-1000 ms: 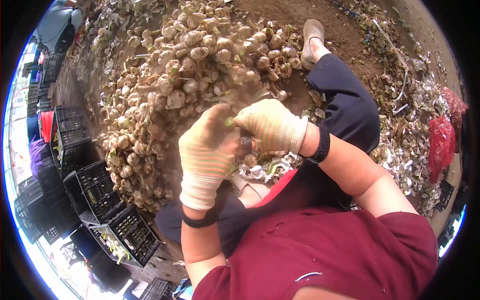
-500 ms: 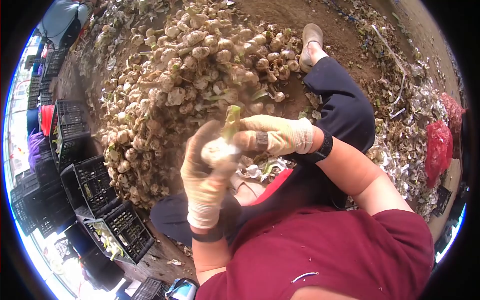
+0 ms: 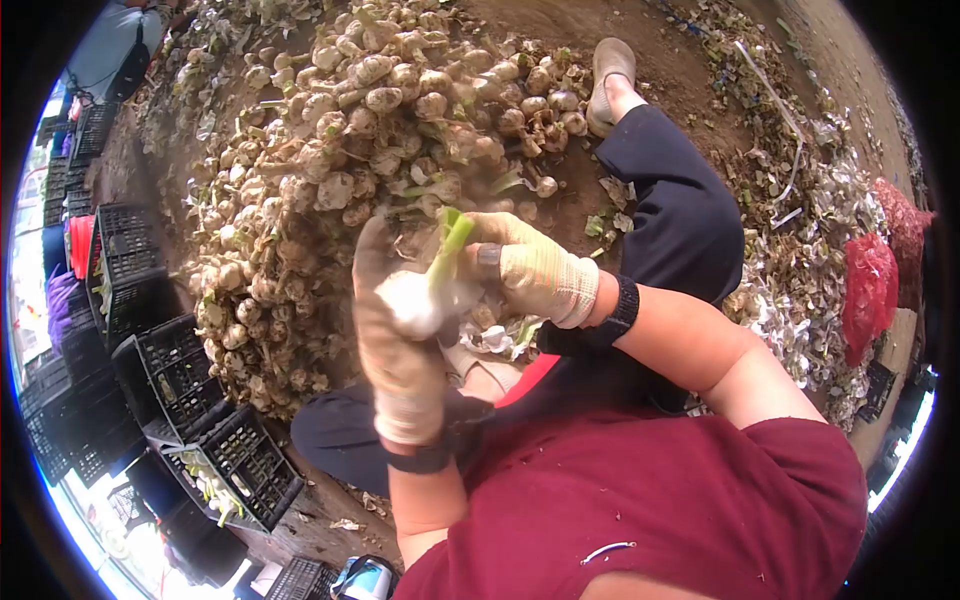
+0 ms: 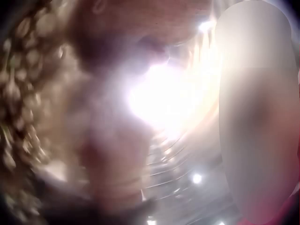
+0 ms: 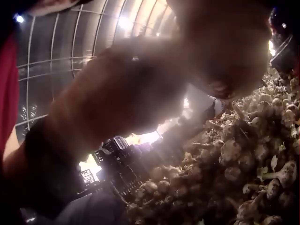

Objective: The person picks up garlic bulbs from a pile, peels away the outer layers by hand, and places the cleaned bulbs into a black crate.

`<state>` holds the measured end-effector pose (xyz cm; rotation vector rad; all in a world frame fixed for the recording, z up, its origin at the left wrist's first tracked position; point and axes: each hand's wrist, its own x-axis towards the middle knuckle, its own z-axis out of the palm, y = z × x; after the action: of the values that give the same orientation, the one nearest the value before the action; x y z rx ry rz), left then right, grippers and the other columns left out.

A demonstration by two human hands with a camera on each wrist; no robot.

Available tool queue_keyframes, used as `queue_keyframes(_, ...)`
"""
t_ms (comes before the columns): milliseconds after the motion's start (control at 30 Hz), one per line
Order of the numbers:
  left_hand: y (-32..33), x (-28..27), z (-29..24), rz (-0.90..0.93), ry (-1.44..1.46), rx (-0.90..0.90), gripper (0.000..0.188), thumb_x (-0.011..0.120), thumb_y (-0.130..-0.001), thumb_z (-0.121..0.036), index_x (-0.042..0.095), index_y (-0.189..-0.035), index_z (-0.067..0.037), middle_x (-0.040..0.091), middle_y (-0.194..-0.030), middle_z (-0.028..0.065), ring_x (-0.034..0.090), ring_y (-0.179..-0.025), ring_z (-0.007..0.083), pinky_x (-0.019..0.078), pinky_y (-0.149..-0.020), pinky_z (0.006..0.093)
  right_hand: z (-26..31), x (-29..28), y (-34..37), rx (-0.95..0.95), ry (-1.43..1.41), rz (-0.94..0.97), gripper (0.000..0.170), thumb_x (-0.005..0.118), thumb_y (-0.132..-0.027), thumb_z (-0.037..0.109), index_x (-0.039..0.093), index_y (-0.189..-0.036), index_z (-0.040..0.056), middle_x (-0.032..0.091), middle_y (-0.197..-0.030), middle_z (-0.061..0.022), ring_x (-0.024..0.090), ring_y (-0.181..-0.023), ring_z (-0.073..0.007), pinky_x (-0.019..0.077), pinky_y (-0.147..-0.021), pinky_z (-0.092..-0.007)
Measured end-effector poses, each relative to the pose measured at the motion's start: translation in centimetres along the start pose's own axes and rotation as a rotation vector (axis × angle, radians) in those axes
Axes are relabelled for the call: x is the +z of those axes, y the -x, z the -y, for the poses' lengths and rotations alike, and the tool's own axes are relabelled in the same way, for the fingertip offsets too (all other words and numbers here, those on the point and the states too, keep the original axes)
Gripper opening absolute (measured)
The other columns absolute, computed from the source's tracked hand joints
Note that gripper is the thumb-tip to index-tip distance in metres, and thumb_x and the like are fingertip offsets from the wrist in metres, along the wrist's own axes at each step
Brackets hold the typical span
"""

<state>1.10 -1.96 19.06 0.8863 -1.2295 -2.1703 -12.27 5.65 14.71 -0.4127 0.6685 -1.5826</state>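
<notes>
We see the garlic bulb whiter than half a second ago, gripped in the blurred, curled fingers of the left hand; from the right, the right hand pinches its green stalk.

Garlic heap: brightly lit
Left hand: motion-blurred
Left-wrist view: glare-washed, unfocused
Right-wrist view: dim, shadowy
Head view: edges bowed

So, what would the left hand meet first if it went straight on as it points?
Probably the garlic pile, just beyond the left hand in the head view, though the depth between them is unclear.
</notes>
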Motion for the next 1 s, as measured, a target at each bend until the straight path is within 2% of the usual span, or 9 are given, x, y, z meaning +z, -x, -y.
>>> queue_keyframes(167,-1.6,-2.4,0.0,0.080,0.518,-0.398,0.063,0.037,-0.094,-0.051,0.045,-0.131,-0.001,0.056,-0.121,0.0155,0.058,-0.107,0.0256,0.0497,-0.087,0.0343,1.1,-0.8,-0.3,0.101,0.219,0.165,0.029,0.056,-0.089,0.018,0.057,-0.114,0.0010,0.060,-0.091,0.0012,0.052,-0.080,-0.0052,0.0452,-0.070,-0.0224)
queue_keyframes(233,-2.1,-2.5,0.7,-0.083,-0.136,0.012,0.060,0.034,-0.096,-0.048,0.042,-0.132,0.000,0.056,-0.120,0.0145,0.057,-0.108,0.0245,0.0466,-0.092,0.0351,0.1,-0.5,-0.6,-0.039,0.173,-0.097,0.024,0.048,-0.090,0.008,0.058,-0.110,-0.0011,0.060,-0.087,0.0004,0.053,-0.076,-0.0065,0.0464,-0.070,-0.0231)
queue_keyframes(400,-1.2,-1.2,3.8,-0.132,-0.414,0.500,0.060,0.044,-0.096,-0.042,0.033,-0.137,0.000,0.053,-0.123,0.0133,0.052,-0.112,0.0213,0.0413,-0.096,0.0328,-1.2,0.3,-0.3,-0.040,0.394,-0.033,0.027,0.041,-0.086,-0.004,0.060,-0.105,0.0000,0.061,-0.084,-0.0017,0.055,-0.074,-0.0077,0.0477,-0.069,-0.0245)
queue_keyframes(433,-0.8,-0.6,2.4,-0.169,-0.162,0.296,0.050,0.046,-0.096,-0.037,0.044,-0.129,0.001,0.056,-0.119,0.0123,0.054,-0.107,0.0203,0.0438,-0.092,0.0332,-1.1,0.2,-0.1,-0.060,0.489,0.059,0.026,0.042,-0.086,-0.003,0.060,-0.104,0.0003,0.062,-0.083,-0.0018,0.055,-0.074,-0.0078,0.0477,-0.068,-0.0252)
queue_keyframes(600,-0.3,-1.7,1.0,-0.052,-0.030,0.325,0.046,0.047,-0.096,-0.034,0.050,-0.123,0.003,0.056,-0.119,0.0124,0.055,-0.103,0.0182,0.0437,-0.092,0.0323,1.3,-0.7,-1.6,-0.106,0.127,-0.305,0.023,0.043,-0.089,0.006,0.061,-0.103,0.0007,0.063,-0.081,-0.0062,0.057,-0.070,-0.0121,0.0473,-0.065,-0.0250)
queue_keyframes(633,0.2,-1.5,-0.2,0.034,-0.009,0.331,0.047,0.046,-0.097,-0.035,0.049,-0.125,0.003,0.055,-0.122,0.0120,0.055,-0.103,0.0177,0.0442,-0.091,0.0317,0.4,-5.0,-2.9,-0.174,0.820,-0.352,0.027,0.049,-0.086,0.006,0.058,-0.111,0.0020,0.064,-0.080,-0.0098,0.062,-0.071,-0.0212,0.0496,-0.069,-0.0297)
queue_keyframes(733,0.2,-1.4,-0.4,-0.212,-0.134,0.376,0.050,0.044,-0.098,-0.036,0.044,-0.130,0.002,0.052,-0.125,0.0103,0.056,-0.099,0.0143,0.0472,-0.082,0.0264,1.4,-2.7,-1.2,-0.067,1.601,0.005,0.059,0.065,-0.072,0.007,0.046,-0.128,0.0124,0.061,-0.098,-0.0145,0.060,-0.094,-0.0340,0.0492,-0.079,-0.0403)
queue_keyframes(833,1.1,-1.2,-0.7,-0.214,-0.125,0.340,0.050,0.046,-0.097,-0.032,0.041,-0.133,0.002,0.051,-0.127,0.0104,0.055,-0.100,0.0122,0.0471,-0.081,0.0249,1.1,-0.3,-1.2,-0.391,1.367,0.186,0.040,0.071,-0.070,0.017,0.059,-0.108,0.0098,0.061,-0.100,-0.0129,0.060,-0.093,-0.0311,0.0484,-0.077,-0.0401)
queue_keyframes(1000,1.3,-0.8,1.6,-0.195,-0.170,0.255,0.041,0.055,-0.094,-0.025,0.053,-0.122,0.005,0.047,-0.133,0.0121,0.049,-0.112,0.0151,0.0407,-0.093,0.0294,2.0,1.2,-1.7,-0.277,1.339,0.155,0.030,0.076,-0.068,0.030,0.065,-0.077,0.0037,0.060,-0.068,-0.0166,0.062,-0.065,-0.0331,0.0473,-0.059,-0.0378)
